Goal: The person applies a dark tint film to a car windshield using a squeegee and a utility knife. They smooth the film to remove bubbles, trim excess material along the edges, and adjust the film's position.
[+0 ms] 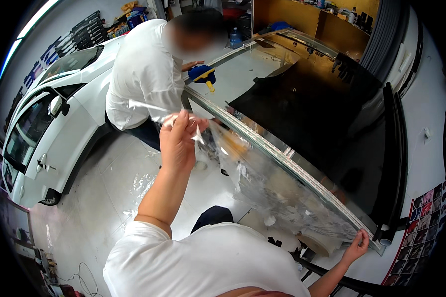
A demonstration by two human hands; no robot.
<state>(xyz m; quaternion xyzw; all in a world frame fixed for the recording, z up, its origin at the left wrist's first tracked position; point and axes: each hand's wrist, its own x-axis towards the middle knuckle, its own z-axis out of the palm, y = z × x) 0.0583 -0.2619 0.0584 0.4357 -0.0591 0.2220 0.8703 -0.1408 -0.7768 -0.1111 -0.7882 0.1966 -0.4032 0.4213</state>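
Note:
A sheet of thin clear plastic film (270, 185) hangs stretched between my two hands, in front of the long edge of a glass-topped table (267, 141). Raised at the centre, my left hand (179, 141) is closed on the film's bunched upper end. My right hand (357, 246), low at the table's near right corner, pinches the film's other end between thumb and fingers. Dark film (312, 109) covers much of the glass beyond. A white measuring strip (282, 157) runs along the table's edge.
A person in a white shirt (141, 74) leans at the table's left end, beside a blue and yellow tool (203, 75). Behind stands a white car (79, 123). A long black roll (394, 163) lies along the table's right side. Crumpled plastic (143, 185) lies on the floor.

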